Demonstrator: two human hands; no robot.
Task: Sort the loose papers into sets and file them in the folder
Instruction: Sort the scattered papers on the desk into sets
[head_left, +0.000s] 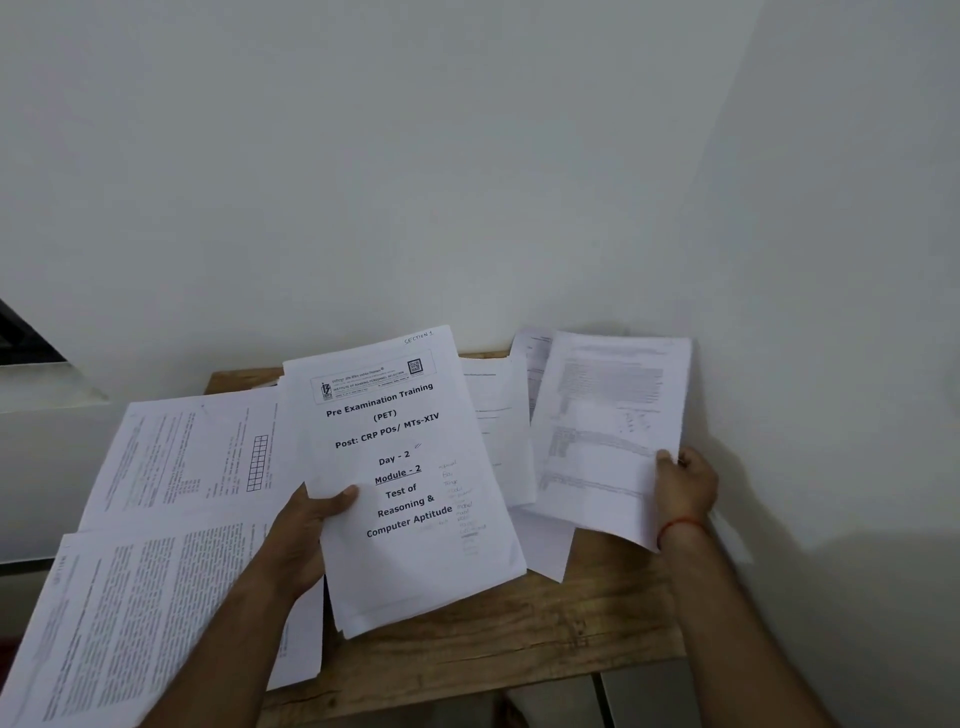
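My left hand (306, 525) grips a thin stack of papers (410, 561) by its left edge, thumb on top; the cover reads "Pre Examination Training, Day - 2, Module - 2". My right hand (683, 480) pinches the right edge of a printed sheet (602, 441), lifted above the table's right side. Loose printed pages (176, 467) lie spread over the left part of the wooden table (519, 639), and a few more pages (498, 426) lie between the two held sets. No folder is in view.
The small table stands against a white wall (467, 182) at the back and right. Some left-hand pages (104, 623) overhang the table's left edge. A red thread circles my right wrist. A dark window corner (21, 338) shows at far left.
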